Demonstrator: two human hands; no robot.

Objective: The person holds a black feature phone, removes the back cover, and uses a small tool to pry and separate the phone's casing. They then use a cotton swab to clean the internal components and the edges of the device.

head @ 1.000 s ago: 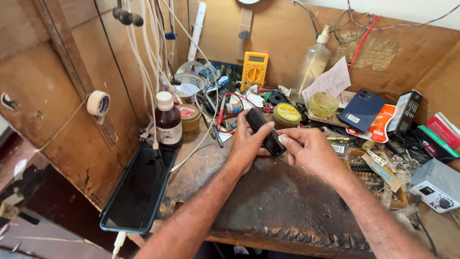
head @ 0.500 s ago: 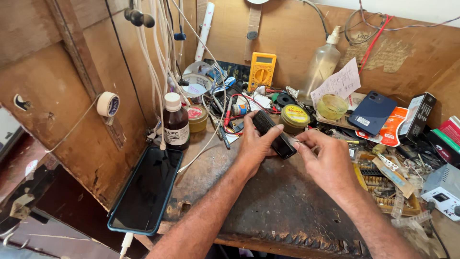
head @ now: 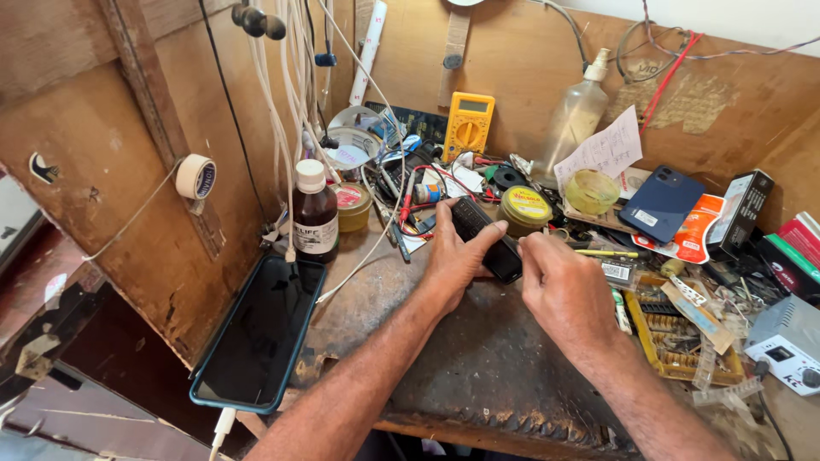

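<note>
Cluttered wooden workbench (head: 478,376) with a dark, worn mat in front and plywood walls behind, seen from above. At the middle of the bench, the left hand (head: 457,256) grips a small black keypad phone (head: 487,239), fingers wrapped around its left side and thumb across it, holding it tilted just above the mat. The right hand (head: 564,290) sits just right of it, its fingertips pinched against the phone's near right end, so both hands are closed on the same phone. Just beyond the phone stands a round yellow-lidded tin (head: 524,207), and to the far left of the hands a brown glass bottle (head: 315,213) with a white cap. A large smartphone (head: 260,333) with a dark screen lies face up at the near left edge, a white cable plugged into its near end. Farther back a yellow multimeter (head: 467,124) leans against the wall beside a clear spray bottle (head: 577,111). To the right lie a blue phone (head: 662,203), face down, and a yellow tray (head: 679,341) of small parts. A roll of tape (head: 196,177) hangs on the left wall.
</note>
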